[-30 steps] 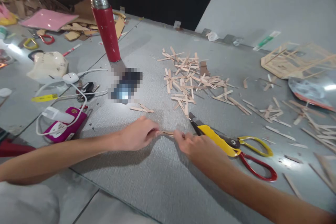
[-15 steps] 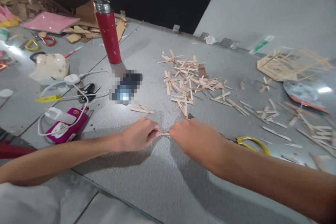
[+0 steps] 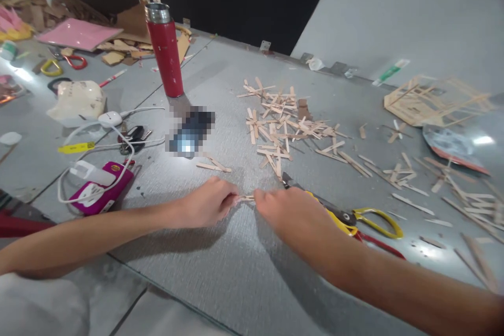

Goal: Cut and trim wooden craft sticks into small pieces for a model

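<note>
Between my two hands, near the table's front, is a small piece of wooden craft stick (image 3: 247,198). My left hand (image 3: 210,201) pinches its left end with curled fingers. The right end is gripped by my right hand (image 3: 293,215), whose fingers cover it. Just beyond my right hand lie scissors with yellow handles (image 3: 380,223), partly hidden by the hand and forearm. A couple of joined craft sticks (image 3: 213,165) rest on the table beyond my left hand. Farther off is a loose pile of short craft sticks (image 3: 279,123).
A red bottle (image 3: 165,55) stands at the back left, near a pixelated phone-like object (image 3: 191,134). On the left are a magenta box (image 3: 104,186), a white cable and keys (image 3: 134,139). At the right sit a wooden stick frame (image 3: 431,100), a silvery packet (image 3: 452,147) and scattered sticks.
My right hand and forearm have shifted slightly down, uncovering more of the scissors behind them. Both hands keep hold of the craft stick. The view has moved slightly.
</note>
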Action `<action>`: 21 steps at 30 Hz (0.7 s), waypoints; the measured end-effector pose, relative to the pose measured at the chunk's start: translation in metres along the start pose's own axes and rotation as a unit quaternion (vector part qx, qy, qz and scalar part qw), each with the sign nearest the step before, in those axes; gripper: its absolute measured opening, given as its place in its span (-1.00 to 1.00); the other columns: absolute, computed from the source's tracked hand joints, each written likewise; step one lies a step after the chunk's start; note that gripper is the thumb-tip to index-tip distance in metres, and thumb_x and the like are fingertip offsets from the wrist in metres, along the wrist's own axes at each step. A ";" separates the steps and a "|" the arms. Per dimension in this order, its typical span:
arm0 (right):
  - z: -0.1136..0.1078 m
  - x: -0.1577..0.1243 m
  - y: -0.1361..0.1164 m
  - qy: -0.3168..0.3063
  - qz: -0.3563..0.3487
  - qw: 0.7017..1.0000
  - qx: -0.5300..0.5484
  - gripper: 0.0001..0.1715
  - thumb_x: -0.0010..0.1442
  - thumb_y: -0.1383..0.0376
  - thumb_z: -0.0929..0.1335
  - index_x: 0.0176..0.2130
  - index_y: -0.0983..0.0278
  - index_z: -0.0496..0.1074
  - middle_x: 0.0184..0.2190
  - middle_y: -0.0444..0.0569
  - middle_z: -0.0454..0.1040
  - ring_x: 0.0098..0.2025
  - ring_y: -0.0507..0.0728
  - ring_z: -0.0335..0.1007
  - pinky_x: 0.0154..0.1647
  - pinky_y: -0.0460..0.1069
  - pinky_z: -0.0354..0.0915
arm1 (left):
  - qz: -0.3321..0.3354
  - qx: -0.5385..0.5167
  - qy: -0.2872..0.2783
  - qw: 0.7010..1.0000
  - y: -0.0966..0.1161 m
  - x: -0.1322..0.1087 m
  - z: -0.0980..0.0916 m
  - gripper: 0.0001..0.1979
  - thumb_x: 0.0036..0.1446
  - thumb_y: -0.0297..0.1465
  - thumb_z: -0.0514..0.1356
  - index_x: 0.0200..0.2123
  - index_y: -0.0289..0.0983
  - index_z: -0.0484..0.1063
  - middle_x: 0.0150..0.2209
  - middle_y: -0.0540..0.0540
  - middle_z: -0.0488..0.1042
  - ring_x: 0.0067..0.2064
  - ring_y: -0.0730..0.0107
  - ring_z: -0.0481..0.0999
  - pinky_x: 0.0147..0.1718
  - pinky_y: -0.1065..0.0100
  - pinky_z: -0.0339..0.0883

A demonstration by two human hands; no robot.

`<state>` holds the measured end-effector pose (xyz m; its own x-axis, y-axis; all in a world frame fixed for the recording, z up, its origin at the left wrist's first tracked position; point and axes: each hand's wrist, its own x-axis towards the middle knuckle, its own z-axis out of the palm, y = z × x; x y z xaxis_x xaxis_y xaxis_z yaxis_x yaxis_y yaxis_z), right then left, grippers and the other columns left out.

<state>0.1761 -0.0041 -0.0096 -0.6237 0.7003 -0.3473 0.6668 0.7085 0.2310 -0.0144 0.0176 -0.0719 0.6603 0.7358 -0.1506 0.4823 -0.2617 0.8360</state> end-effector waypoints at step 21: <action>0.016 -0.057 -0.048 0.180 0.150 0.963 -0.133 -0.69 0.16 0.61 0.29 -0.37 0.24 0.44 -0.62 -0.09 0.35 -0.63 0.09 0.38 -0.59 -0.08 0.20 | -0.072 -0.097 0.000 0.993 -0.005 0.002 0.005 -0.68 0.34 -0.37 0.06 -0.51 -0.25 0.24 -0.65 0.09 0.30 -0.70 0.56 0.26 -0.67 0.51 0.06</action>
<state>0.1863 -0.0790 -0.0153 -0.5523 0.8278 0.0982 0.7410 0.4335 0.5128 -0.0131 0.0176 -0.0790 0.5927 0.7567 -0.2759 0.4516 -0.0286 0.8917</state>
